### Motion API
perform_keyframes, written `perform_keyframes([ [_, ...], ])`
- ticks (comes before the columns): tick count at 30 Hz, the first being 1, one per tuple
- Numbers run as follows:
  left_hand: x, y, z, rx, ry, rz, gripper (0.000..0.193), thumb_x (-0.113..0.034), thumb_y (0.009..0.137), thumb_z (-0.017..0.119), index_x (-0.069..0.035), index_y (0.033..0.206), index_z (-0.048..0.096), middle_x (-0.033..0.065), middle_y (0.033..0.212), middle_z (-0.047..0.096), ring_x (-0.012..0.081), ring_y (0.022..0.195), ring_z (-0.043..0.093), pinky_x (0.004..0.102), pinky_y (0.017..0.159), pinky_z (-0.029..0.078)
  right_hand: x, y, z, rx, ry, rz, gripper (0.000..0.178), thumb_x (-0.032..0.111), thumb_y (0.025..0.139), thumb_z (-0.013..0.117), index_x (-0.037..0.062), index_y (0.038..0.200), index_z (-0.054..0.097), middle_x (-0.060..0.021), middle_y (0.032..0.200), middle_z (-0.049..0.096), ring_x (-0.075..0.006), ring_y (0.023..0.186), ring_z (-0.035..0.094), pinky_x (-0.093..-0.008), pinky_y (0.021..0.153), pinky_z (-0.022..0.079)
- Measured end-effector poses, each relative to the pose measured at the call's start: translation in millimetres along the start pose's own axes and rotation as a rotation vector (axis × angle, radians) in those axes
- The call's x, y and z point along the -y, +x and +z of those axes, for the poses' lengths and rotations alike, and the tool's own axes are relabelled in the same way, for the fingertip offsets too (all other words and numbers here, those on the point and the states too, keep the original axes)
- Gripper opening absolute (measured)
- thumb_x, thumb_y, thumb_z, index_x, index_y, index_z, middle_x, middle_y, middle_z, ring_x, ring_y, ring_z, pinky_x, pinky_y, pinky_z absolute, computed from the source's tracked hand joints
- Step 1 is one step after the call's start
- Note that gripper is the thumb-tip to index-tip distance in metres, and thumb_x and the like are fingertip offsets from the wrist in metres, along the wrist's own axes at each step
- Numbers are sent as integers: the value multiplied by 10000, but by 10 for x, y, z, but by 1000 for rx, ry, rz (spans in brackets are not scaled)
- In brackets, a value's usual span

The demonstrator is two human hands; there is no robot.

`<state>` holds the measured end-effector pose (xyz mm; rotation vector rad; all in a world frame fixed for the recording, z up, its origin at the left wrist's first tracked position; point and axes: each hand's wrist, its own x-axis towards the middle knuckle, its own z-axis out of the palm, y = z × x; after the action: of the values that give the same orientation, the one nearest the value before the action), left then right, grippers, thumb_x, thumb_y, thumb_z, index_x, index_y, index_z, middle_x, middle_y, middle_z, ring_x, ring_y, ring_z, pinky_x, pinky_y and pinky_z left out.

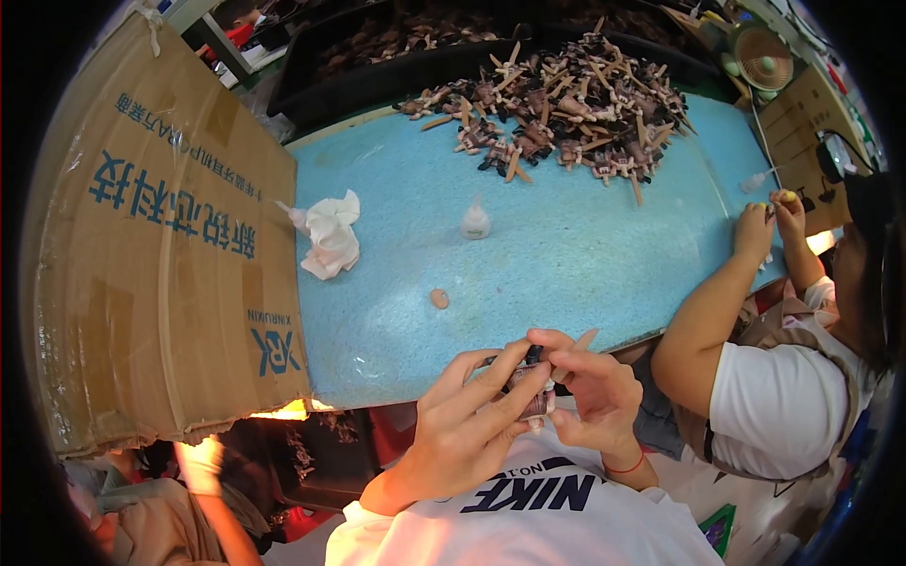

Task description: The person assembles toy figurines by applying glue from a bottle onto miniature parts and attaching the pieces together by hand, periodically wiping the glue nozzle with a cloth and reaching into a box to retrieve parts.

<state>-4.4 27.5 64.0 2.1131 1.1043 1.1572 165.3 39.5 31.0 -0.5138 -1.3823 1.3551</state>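
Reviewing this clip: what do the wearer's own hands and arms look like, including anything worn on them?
The left hand and right hand are ungloved. A thin red band circles the right wrist; none shows on the left. The white top carries dark printing.

This looks like a workshop for piecework: a heap of many near-identical small figures (576,113) lies toward the far right corner of a blue-topped bench (396,226), a black bin (354,99) of small parts stands beyond the far edge, and a co-worker (779,387) handles something near the near right corner.
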Motion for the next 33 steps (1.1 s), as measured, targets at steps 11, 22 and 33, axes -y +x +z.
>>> perform_keyframes([
  [11,4,64,76,27,-11,12,563,-6,522,697,-2,1078,607,186,1143,549,315,866,549,333,660,495,12,-45,-80,-19,-63,-37,526,-83,692,571,-49,1204,459,-250,1256,458,-306,1194,440,-341,923,421],
  [22,58,70,130,37,-41,0,558,-30,530,696,11,1079,606,194,1135,556,323,863,560,351,708,483,43,-42,-94,-63,-61,14,565,-89,683,574,-51,1230,436,-214,1265,465,-268,1172,466,-335,940,417],
  [33,171,-27,197,-8,-459,-236,457,-96,702,711,20,1124,579,194,1140,566,254,906,584,300,705,496,161,15,-106,-40,-203,169,683,-49,725,610,-37,1329,290,-219,1205,491,-269,1178,458,-401,971,385],
])
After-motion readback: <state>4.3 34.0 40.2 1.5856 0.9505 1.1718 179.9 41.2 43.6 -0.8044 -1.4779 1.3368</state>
